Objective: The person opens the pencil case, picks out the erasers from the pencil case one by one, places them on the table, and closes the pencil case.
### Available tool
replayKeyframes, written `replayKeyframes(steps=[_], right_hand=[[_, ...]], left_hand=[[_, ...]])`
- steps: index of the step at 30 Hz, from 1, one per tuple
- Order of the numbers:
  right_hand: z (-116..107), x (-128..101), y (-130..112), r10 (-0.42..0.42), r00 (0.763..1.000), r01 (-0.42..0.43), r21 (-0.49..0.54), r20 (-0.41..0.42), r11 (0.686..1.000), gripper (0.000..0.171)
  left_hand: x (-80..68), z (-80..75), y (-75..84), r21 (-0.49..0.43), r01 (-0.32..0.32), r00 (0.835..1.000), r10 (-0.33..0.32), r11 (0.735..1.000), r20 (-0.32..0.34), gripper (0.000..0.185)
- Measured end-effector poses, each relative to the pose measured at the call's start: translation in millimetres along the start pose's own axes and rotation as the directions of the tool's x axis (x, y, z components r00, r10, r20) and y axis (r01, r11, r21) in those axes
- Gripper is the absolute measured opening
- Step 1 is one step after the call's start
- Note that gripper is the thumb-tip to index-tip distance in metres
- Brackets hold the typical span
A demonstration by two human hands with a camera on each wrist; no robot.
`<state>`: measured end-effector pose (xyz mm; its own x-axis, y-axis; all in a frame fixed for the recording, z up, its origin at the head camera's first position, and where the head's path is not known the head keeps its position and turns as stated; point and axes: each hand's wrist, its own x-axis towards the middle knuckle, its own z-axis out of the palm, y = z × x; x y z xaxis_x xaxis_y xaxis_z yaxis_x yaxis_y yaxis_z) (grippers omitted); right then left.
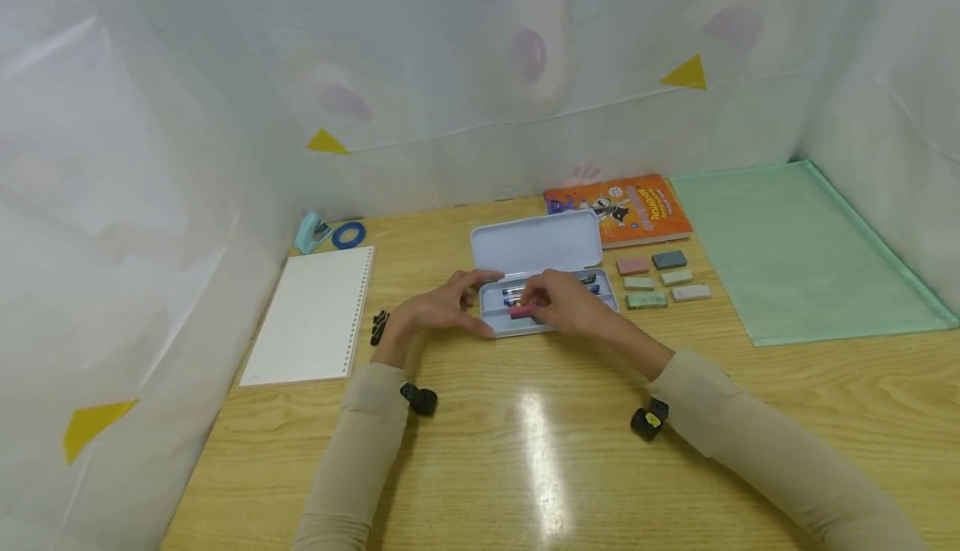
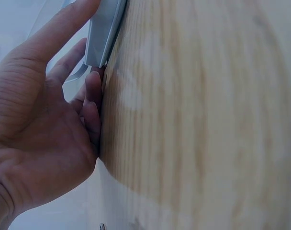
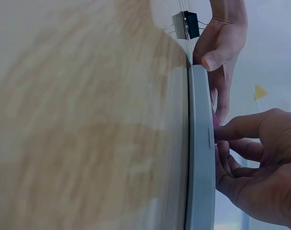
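Note:
A pale blue pencil case [image 1: 536, 242] lies open at the middle of the wooden table, lid tilted back, with pens in its tray [image 1: 558, 324]. My left hand [image 1: 442, 309] holds the tray's left end between thumb and fingers; in the left wrist view the thumb lies on the case's edge [image 2: 105, 33]. My right hand [image 1: 566, 301] reaches into the tray and pinches a pink eraser [image 1: 522, 312]. The right wrist view shows the case's side wall [image 3: 200, 143], my right hand [image 3: 253, 165] behind it and a sliver of the pink eraser [image 3: 215, 117].
A spiral notebook [image 1: 311, 318] lies left, with a black binder clip [image 1: 379, 328] beside it. A teal stapler [image 1: 311, 232] and blue tape roll [image 1: 348, 235] sit behind it. Right of the case are several erasers [image 1: 652, 280], an orange book [image 1: 618, 207] and a green mat [image 1: 795, 251]. Plastic sheeting walls the table.

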<state>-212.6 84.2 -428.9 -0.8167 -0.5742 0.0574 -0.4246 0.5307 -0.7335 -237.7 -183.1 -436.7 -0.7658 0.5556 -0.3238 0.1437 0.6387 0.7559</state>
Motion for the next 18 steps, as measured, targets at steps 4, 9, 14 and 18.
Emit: replayKeyframes(steps=[4, 9, 14, 18], right_hand=[[-3.2, -5.7, 0.5, 0.013, 1.0, -0.012, 0.014, -0.011, 1.0, 0.013], [-4.4, -13.5, 2.4, -0.022, 0.997, 0.024, 0.018, -0.076, 1.0, 0.013], [-10.9, -17.9, 3.4, 0.004, 0.993, 0.0, 0.033, -0.115, 0.999, 0.012], [-21.0, -25.6, 6.7, 0.075, 0.985, -0.065, 0.069, -0.154, 0.995, 0.012]], left_hand=[[-0.1, 0.4, 0.6, -0.004, 0.011, 1.0, -0.011, 1.0, -0.004, 0.091], [-0.3, -0.3, -0.1, -0.005, 0.02, 1.0, -0.02, 1.0, -0.005, 0.091], [-0.8, -0.7, 1.2, 0.006, 0.01, 1.0, -0.01, 1.0, -0.001, 0.092], [-1.0, -1.2, 2.4, 0.005, 0.004, 1.0, -0.004, 1.0, 0.009, 0.092]])
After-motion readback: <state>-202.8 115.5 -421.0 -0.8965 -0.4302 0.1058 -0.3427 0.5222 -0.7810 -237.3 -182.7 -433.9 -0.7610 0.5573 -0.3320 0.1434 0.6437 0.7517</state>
